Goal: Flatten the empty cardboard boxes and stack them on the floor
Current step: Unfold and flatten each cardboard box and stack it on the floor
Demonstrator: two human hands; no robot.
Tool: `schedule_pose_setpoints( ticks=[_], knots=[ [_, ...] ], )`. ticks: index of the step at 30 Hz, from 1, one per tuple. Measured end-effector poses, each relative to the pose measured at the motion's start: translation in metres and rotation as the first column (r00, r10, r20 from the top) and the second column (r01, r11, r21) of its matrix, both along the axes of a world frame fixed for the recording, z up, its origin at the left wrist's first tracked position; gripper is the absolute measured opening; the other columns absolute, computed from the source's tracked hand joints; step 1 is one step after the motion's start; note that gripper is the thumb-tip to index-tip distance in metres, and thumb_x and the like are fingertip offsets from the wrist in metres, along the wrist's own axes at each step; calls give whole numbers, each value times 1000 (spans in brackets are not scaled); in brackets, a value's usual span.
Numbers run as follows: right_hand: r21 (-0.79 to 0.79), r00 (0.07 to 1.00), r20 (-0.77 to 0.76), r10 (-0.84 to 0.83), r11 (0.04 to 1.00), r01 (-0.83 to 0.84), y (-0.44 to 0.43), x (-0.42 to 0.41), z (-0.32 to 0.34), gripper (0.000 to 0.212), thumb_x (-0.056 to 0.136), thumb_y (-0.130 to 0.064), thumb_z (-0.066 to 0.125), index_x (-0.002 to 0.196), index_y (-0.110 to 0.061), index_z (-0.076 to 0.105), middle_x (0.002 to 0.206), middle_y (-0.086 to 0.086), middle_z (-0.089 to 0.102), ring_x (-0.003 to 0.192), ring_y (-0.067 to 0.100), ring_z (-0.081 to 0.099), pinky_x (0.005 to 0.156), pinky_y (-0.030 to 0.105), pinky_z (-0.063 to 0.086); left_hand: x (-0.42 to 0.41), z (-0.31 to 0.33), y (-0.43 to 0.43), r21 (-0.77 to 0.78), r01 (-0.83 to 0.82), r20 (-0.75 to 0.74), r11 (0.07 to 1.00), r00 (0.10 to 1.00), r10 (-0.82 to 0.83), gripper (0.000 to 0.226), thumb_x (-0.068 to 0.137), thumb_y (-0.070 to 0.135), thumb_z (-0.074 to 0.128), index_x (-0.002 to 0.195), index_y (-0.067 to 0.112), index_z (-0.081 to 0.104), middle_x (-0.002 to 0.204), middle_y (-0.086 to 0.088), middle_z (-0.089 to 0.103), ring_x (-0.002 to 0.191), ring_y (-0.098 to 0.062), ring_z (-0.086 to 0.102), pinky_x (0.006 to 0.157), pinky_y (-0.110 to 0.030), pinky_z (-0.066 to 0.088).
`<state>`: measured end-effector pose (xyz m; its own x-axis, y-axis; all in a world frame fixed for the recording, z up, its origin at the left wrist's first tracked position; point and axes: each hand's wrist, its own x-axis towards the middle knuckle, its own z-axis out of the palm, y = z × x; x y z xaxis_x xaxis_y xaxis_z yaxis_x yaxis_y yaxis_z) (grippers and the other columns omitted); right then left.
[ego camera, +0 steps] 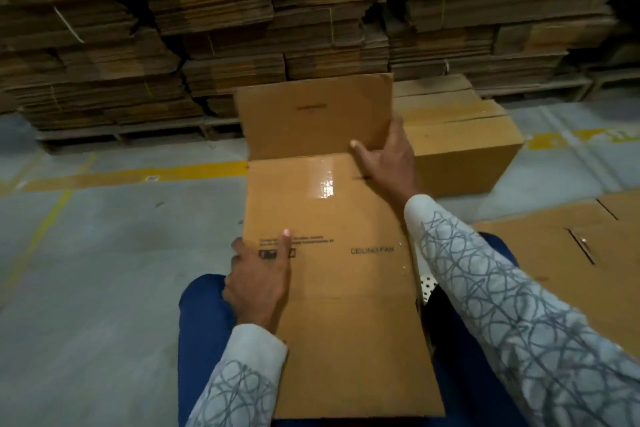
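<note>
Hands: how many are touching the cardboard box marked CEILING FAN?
2. The left hand holds the cardboard box by its left edge, thumb on top; the right hand grips the raised flap at its right edge.

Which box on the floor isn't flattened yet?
The closed box beyond the right hand: it stands with full sides. The sheets at near right lie flat; the CEILING FAN box is on the lap.

Left hand (258,282) and right hand (388,156) seemingly grip the box (341,291).
</note>
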<state>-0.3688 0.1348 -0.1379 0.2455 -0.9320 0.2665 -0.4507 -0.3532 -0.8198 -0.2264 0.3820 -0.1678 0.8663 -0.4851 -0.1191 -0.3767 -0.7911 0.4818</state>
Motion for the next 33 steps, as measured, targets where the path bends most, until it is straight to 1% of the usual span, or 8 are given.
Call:
schedule_pose_setpoints(
  ticks=[3, 9, 14, 18, 22, 25, 29, 33],
  knots=[
    [-112, 996, -85, 20, 993, -30, 38, -14, -18, 107, 83, -59, 75, 162, -29, 9, 161, 2, 23, 147, 23, 31, 119, 51, 39, -4, 11, 3, 11, -73, -44, 997, 996, 74, 109, 69, 97, 51, 135, 11, 41, 129, -22, 62, 117, -45, 58, 96, -52, 48],
    [172, 990, 8, 143, 975, -142, 118, -52, -55, 114, 79, -73, 73, 161, -43, -1, 167, -6, 8, 152, 24, 22, 118, 49, 30, 2, 16, 15, -44, -164, -180, 986, 972, 153, 109, 55, 99, 62, 122, 13, 53, 125, -16, 65, 115, -39, 61, 86, -43, 50],
    [555, 961, 273, -40, 823, -124, 121, -72, -64, 104, 82, -76, 67, 163, -31, 20, 161, 1, 35, 137, 15, 46, 111, 40, 43, -5, 33, 14, -78, -206, -263, 975, 948, 179, 99, 51, 92, 74, 107, 12, 60, 117, -12, 68, 103, -33, 63, 77, -34, 46],
    [634, 904, 424, -57, 732, -251, 109, -93, -60, 107, 74, -75, 77, 158, -22, 38, 146, -2, 59, 121, 13, 64, 101, 39, 53, -21, 64, 2, -143, -182, -311, 973, 942, 130, 75, 54, 81, 83, 75, 17, 52, 98, -7, 64, 92, -28, 60, 74, -33, 46],
    [632, 885, 460, -78, 729, -264, 113, -112, -58, 120, 67, -79, 78, 163, -29, 25, 157, -3, 48, 137, 20, 53, 118, 53, 39, -32, 101, -21, -151, -78, -218, 985, 975, 44, 88, 49, 79, 87, 105, 14, 67, 118, -8, 71, 112, -33, 65, 80, -34, 48],
    [625, 859, 499, -116, 735, -264, 119, -117, -52, 114, 74, -68, 80, 164, -33, 19, 155, -3, 50, 131, 17, 59, 107, 46, 52, -42, 129, -42, -195, 24, -117, 981, 992, -47, 84, 58, 70, 89, 116, 14, 67, 126, -9, 69, 119, -33, 63, 86, -36, 48],
    [574, 809, 585, -67, 739, -354, 120, -111, -56, 60, 98, -40, 67, 151, -33, 39, 137, -7, 65, 115, 9, 69, 86, 30, 60, -61, 159, -56, -214, 153, 39, 965, 988, -148, 63, 78, 53, 86, 122, 14, 63, 131, -9, 63, 125, -31, 57, 93, -37, 44],
    [645, 807, 588, -54, 633, -428, 121, -101, -66, 95, 84, -61, 77, 161, -28, 33, 160, 0, 46, 144, 23, 48, 120, 53, 38, -45, 164, -48, -216, 159, 91, 963, 986, -142, 57, 79, 51, 86, 121, 17, 68, 127, -10, 67, 121, -33, 61, 92, -39, 47]
  ],
)
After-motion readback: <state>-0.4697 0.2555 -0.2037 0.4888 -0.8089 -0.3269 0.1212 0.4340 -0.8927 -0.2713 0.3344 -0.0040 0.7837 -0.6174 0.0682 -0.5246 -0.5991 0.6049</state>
